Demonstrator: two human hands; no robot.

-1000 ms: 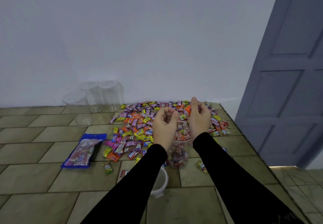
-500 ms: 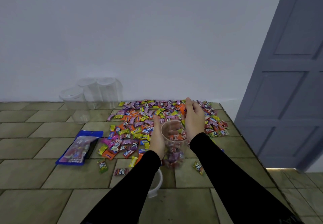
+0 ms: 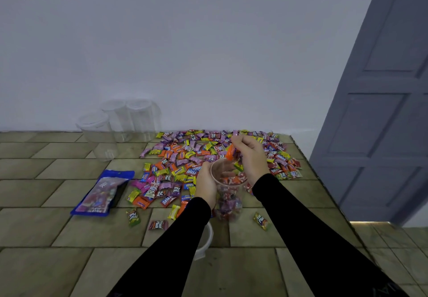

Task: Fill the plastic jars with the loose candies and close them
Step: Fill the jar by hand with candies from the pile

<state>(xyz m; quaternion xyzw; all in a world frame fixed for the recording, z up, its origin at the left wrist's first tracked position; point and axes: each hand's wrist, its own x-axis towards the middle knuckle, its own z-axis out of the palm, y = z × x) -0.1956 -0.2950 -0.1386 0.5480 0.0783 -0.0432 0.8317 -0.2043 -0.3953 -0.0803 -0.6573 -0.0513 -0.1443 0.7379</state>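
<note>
Far left of centre, three clear empty jars stand bunched against the wall on the tiled floor. Below them lies a blue candy bag, flat on the tiles. Across the middle spreads the pile of loose candies, purple, orange, yellow. Low in the centre a white lid peeks out from under the left sleeve. The left hand wraps round the open jar, fingers curled on its side; the jar stands upright, partly filled. Right of it, above the jar's mouth, the right hand has its fingers curled on an orange candy and a few more. Far right, a grey door.
</note>
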